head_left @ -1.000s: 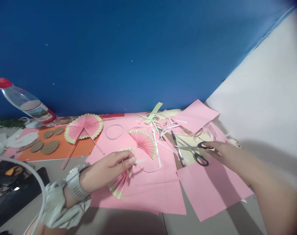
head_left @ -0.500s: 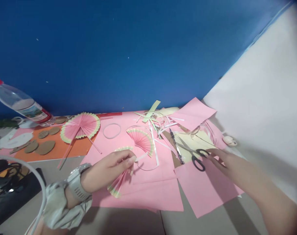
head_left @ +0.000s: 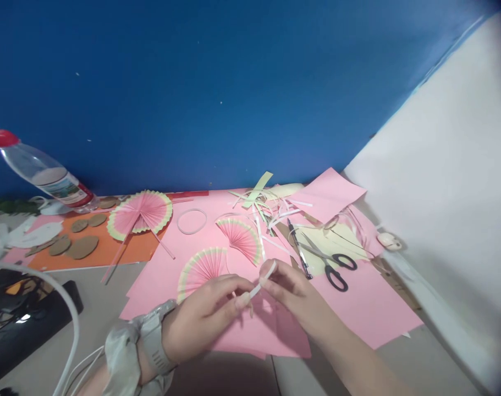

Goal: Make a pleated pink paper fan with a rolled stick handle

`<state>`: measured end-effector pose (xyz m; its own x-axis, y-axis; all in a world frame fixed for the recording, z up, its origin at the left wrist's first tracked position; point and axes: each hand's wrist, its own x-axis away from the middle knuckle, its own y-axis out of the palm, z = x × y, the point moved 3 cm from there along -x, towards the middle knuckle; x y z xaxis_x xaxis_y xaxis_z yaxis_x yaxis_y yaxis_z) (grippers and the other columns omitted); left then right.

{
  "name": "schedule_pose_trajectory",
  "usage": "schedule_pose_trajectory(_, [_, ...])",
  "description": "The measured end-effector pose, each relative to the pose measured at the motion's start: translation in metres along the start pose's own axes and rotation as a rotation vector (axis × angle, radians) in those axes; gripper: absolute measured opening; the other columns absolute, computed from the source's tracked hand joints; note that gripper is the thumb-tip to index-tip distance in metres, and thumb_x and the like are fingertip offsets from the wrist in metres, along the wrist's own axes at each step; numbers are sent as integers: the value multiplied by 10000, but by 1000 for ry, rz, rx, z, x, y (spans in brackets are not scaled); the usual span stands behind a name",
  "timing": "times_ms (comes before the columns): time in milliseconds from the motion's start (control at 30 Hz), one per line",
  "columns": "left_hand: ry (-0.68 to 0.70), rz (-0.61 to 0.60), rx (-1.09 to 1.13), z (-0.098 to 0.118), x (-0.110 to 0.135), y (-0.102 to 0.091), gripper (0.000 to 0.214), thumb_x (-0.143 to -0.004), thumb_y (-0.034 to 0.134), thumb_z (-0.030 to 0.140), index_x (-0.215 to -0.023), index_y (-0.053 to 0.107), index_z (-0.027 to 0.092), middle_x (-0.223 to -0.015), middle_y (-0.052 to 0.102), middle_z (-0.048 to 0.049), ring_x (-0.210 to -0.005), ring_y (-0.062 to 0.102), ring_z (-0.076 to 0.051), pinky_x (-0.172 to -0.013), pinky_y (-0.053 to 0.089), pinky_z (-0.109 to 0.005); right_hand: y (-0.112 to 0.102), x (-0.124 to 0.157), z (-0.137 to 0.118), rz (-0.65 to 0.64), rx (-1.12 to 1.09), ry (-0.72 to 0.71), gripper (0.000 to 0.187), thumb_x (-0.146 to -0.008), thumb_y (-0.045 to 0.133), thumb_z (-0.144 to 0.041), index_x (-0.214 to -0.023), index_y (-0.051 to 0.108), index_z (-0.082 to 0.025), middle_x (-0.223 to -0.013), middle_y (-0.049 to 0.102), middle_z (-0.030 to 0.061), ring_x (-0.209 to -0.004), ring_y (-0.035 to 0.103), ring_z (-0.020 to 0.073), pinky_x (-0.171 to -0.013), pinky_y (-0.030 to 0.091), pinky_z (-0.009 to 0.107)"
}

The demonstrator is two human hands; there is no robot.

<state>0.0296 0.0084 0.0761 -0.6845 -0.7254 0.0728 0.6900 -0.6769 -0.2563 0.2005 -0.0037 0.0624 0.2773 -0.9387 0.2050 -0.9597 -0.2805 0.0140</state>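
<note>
A short white strip (head_left: 255, 289), perhaps tape, is stretched between my two hands above the pink paper (head_left: 270, 335). My left hand (head_left: 209, 313) pinches its lower end, and the fingertips of my right hand (head_left: 289, 289) pinch the upper end. Just beyond my left hand lies a pleated pink paper fan (head_left: 203, 269) with a pale green edge, partly covered by that hand. A second pleated fan (head_left: 242, 241) rests farther back. Scissors (head_left: 335, 267) with black handles lie to the right, blades apart, untouched.
A round pleated fan (head_left: 141, 213) with two sticks lies on orange paper (head_left: 132, 253) at left, near cardboard discs (head_left: 82, 247) and a tilted-looking bottle (head_left: 54, 176). A pen (head_left: 298, 247), paper scraps (head_left: 270, 206) and a roll-like ring (head_left: 192, 221) lie behind.
My right hand has left the scissors and moved left to pinch the strip's free end. My left hand has shifted right and slightly down, uncovering more of the nearer fan.
</note>
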Motion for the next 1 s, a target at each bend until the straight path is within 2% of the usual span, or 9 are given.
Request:
schedule_pose_trajectory(167, [-81, 111, -176, -22, 18, -13, 451, -930, 435, 416, -1351, 392, 259, -1271, 538, -71, -1149, 510, -209, -989, 404, -377, -7, -5, -3, 141, 41, -175, 154, -906, 535, -345, -817, 484, -230, -830, 468, -23, -776, 469, 120, -718, 385, 243])
schedule_pose_trajectory(233, [-171, 209, -406, -37, 22, -19, 467, -873, 520, 450, -1262, 466, 199, -1221, 547, -106, -1140, 490, -258, -994, 390, -446, -10, -7, -5, 163, 43, -170, 142, -907, 533, -347, -835, 482, -235, -856, 474, -20, -777, 471, 121, -732, 387, 249])
schedule_pose_trajectory(300, [-252, 306, -721, -48, 24, -24, 561, -733, 676, 456, -1175, 532, 143, -1189, 548, -143, -1138, 445, -345, -983, 352, -544, -11, -10, -8, 146, 68, -133, 153, -906, 529, -363, -843, 487, -231, -854, 476, -16, -776, 475, 127, -734, 389, 259])
schedule_pose_trajectory(400, [-248, 297, -944, -57, 24, -24, 384, -751, 622, 256, -1110, 571, 131, -1170, 552, -135, -1120, 445, -335, -967, 357, -531, -3, -17, -15, 80, 117, -83, 191, -911, 510, -384, -817, 471, -223, -808, 455, -19, -763, 464, 132, -718, 381, 266])
schedule_pose_trajectory(533, [-214, 244, -1012, -59, 28, -29, 292, -772, 494, 100, -1042, 593, 154, -1101, 571, -105, -1055, 487, -276, -911, 408, -457, 10, -26, -33, -5, 173, -116, 200, -932, 479, -367, -794, 452, -225, -782, 433, -34, -733, 441, 114, -696, 360, 254])
schedule_pose_trajectory(667, [-184, 220, -1049, -63, 36, -39, 180, -843, 471, 138, -945, 612, 184, -1025, 580, -83, -982, 505, -258, -875, 422, -442, 17, -31, -59, -31, 202, -226, 173, -931, 495, -334, -796, 468, -230, -783, 437, -40, -746, 442, 105, -703, 358, 245])
schedule_pose_trajectory(767, [-151, 255, -1070, -68, 43, -45, 133, -872, 489, 172, -878, 620, 197, -1024, 575, -76, -984, 490, -257, -849, 430, -424, 21, -31, -75, -71, 202, -288, 159, -931, 497, -325, -804, 475, -233, -772, 433, -43, -733, 439, 101, -691, 360, 239])
schedule_pose_trajectory(900, [-95, 293, -1107, -71, 46, -48, 118, -885, 525, 234, -867, 639, 210, -1073, 574, -71, -1033, 466, -262, -868, 417, -430, 32, -30, -84, -124, 237, -319, 180, -927, 502, -312, -776, 471, -219, -770, 449, -41, -726, 443, 98, -683, 360, 234])
schedule_pose_trajectory(1000, [-83, 278, -1130, -69, 44, -51, 124, -873, 531, 186, -851, 652, 196, -1117, 581, -85, -1080, 457, -273, -899, 403, -445, 45, -32, -85, -177, 230, -308, 185, -922, 501, -313, -773, 457, -214, -787, 473, -37, -735, 454, 102, -686, 365, 239])
